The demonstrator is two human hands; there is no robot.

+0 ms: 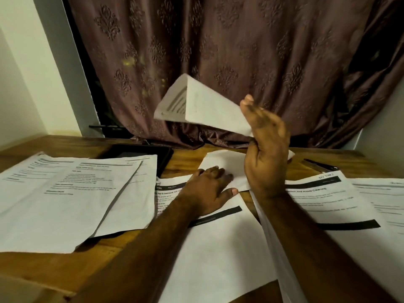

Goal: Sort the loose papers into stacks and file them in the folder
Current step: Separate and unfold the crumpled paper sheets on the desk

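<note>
Printed white papers lie spread over a wooden table. My right hand is raised above the table and pinches a folded sheet by its corner; the sheet sticks up and to the left. My left hand rests with fingers spread on a sheet with black bars and touches a blank sheet behind it. A loose stack of printed pages lies at the left. More printed sheets lie at the right. A dark folder lies at the back, partly under the left stack.
A dark pen lies at the back right of the table. A brown patterned curtain hangs behind the table, its hem touching the tabletop. White walls stand at both sides.
</note>
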